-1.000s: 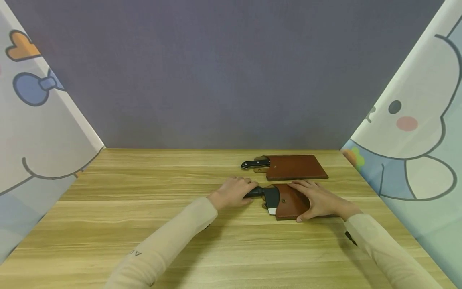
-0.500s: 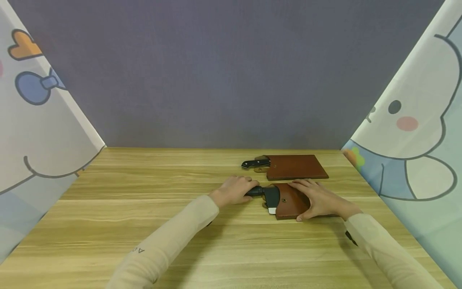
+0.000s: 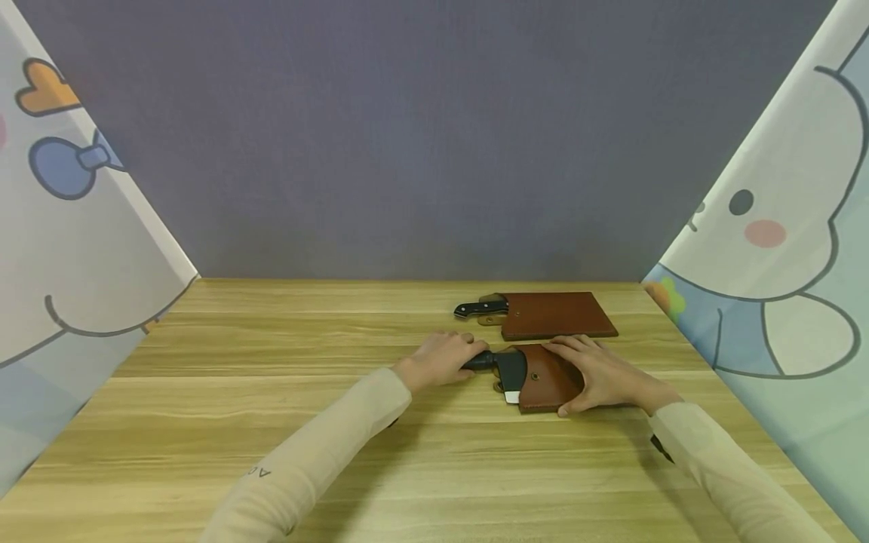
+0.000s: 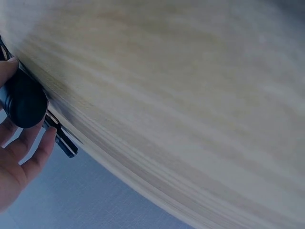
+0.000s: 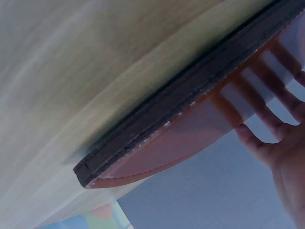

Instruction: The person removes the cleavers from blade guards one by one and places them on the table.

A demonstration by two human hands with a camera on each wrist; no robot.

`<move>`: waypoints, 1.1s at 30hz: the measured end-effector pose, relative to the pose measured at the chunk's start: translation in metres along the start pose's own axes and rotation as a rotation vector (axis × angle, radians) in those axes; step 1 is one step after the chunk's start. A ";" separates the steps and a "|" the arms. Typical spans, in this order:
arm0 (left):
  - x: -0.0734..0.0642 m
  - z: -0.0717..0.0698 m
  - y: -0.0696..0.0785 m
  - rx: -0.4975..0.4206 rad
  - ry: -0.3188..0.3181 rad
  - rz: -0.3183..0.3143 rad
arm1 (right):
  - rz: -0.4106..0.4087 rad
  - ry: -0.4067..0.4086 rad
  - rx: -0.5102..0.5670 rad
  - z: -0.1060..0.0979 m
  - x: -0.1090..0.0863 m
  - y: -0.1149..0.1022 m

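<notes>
Near the middle of the table in the head view lies a cleaver [image 3: 512,371] with a black handle. Most of its blade is inside a brown leather sheath [image 3: 543,383]; a dark strip and a bright corner show at the mouth. My left hand [image 3: 440,357] grips the handle, whose round black end [image 4: 27,106] shows in the left wrist view. My right hand [image 3: 600,375] spans the sheath and holds it, thumb at the near edge and fingers at the far side. In the right wrist view the fingertips [image 5: 242,130] touch the glossy leather; the thumb is not seen there.
Behind lies a second sheathed knife [image 3: 558,314], its black riveted handle [image 3: 480,308] pointing left. Wooden tabletop [image 3: 224,362] extends left and in front. A grey panel [image 3: 421,143] stands at the back, with cartoon-printed panels [image 3: 767,286] at both sides.
</notes>
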State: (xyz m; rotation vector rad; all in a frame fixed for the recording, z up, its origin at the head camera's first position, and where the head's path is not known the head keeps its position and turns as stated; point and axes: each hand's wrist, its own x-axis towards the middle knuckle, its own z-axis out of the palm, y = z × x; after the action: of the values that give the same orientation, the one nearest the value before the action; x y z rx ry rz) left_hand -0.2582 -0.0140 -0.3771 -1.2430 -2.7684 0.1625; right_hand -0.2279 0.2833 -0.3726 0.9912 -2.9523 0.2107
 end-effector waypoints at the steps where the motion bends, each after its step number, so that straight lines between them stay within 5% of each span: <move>1: 0.000 0.000 0.000 0.000 0.001 0.001 | -0.002 0.002 -0.001 0.000 0.000 0.000; 33: -0.008 -0.003 -0.003 -0.032 0.082 0.027 | -0.040 0.044 -0.024 -0.011 0.000 -0.005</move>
State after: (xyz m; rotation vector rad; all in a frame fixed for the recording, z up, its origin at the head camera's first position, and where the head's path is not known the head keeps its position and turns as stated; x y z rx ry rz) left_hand -0.2541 -0.0220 -0.3743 -1.2648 -2.6961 0.0685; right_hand -0.2253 0.2802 -0.3612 1.0282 -2.8855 0.1929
